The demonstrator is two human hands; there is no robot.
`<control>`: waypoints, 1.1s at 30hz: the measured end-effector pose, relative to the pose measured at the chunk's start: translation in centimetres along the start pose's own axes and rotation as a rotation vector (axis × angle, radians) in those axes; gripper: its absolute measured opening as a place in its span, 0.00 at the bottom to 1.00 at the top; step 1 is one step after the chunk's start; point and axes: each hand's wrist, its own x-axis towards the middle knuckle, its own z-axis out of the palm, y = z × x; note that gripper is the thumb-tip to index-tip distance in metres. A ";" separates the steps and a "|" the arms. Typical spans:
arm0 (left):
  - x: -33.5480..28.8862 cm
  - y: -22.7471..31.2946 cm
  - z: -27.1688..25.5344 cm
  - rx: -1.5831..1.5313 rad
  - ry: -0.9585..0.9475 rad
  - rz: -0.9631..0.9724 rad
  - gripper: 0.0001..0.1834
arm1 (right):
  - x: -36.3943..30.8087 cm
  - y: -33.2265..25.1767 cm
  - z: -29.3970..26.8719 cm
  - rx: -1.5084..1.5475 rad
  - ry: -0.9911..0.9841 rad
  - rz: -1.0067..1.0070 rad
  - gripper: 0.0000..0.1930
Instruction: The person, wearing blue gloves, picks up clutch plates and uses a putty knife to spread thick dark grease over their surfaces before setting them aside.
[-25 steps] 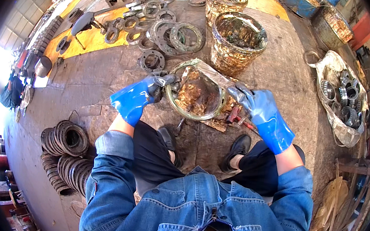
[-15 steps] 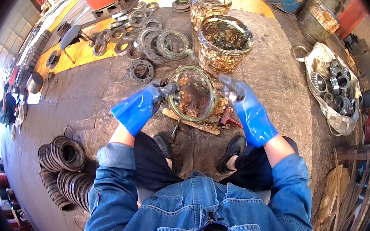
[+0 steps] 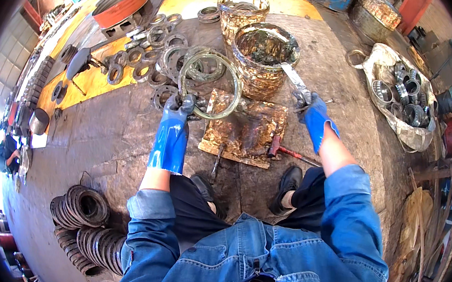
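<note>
I see left hand (image 3: 179, 105) curled round greasy ring (image 3: 237, 90), left of frame centre; right hand (image 3: 311, 104) clenched on flat blade (image 3: 296, 77), upper right of centre, tip near bucket (image 3: 259, 79) rim.

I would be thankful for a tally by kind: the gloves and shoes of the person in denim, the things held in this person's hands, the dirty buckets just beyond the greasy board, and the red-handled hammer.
Gloves: 2
Shoes: 2
Ring in left hand: 1
Flat tool in right hand: 1
Dirty buckets: 2
Red-handled hammer: 1
Total: 9
</note>
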 end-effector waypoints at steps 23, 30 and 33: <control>2.4 -4.1 1.9 0.243 -0.231 0.030 0.12 | -5.8 3.4 0.3 -0.334 -0.516 -0.224 0.11; 2.8 -4.7 0.5 0.391 -0.286 0.046 0.14 | -6.8 4.0 1.3 -0.295 -0.530 -0.171 0.12; 2.8 -5.0 0.0 0.410 -0.279 0.022 0.16 | -7.5 4.3 1.7 -0.302 -0.530 -0.133 0.12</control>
